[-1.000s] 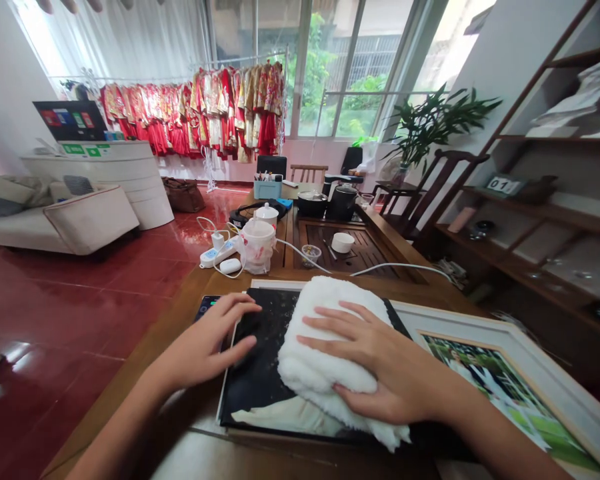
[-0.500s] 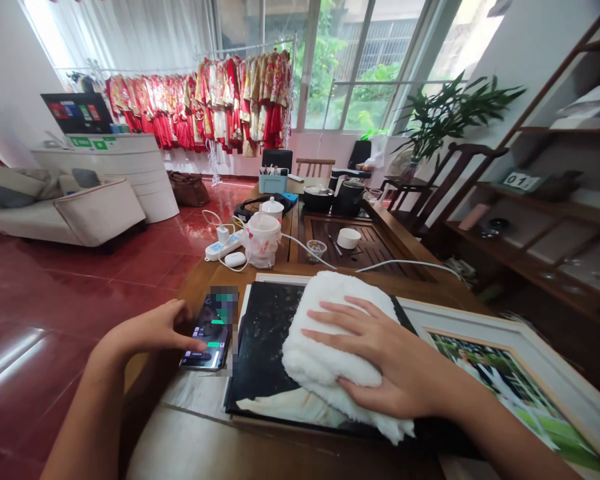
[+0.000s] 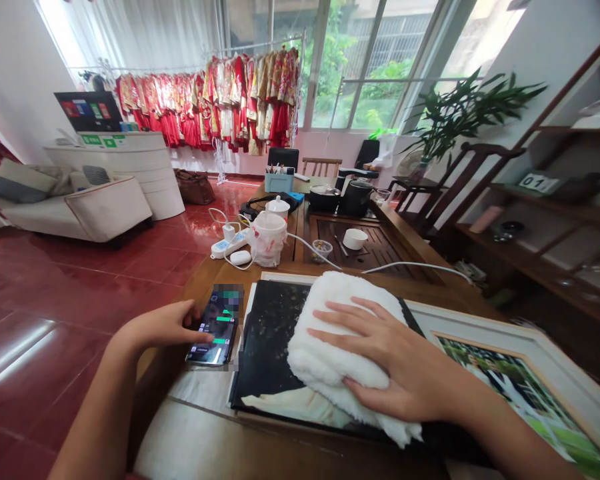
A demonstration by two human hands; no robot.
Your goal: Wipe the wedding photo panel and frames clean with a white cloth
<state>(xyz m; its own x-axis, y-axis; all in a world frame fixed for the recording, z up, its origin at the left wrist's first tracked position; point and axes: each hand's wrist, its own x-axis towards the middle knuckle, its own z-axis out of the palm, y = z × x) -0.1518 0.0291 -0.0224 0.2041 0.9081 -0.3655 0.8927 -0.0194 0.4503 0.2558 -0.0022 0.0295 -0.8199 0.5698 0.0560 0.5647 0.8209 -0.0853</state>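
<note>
Right hand (image 3: 387, 353): grip released, fingers spread over white fluffy cloth (image 3: 333, 290) atop flat black photo panel (image 3: 267, 333). Left hand (image 3: 160, 325): thumb at lit black rectangular phone (image 3: 221, 327); can't tell if grasping.

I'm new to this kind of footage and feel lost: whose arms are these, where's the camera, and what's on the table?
There's no machine here, just a person's two bare hands, seen by one camera worn on their head, looking forward and down. The right hand lies spread on a fluffy white cloth, atop a flat, mostly black picture panel. The left hand is at a dark rectangular smartphone, thumb over its lit screen. A pale-framed colour photograph lies to the right. All this is on a brown wooden table.
</note>
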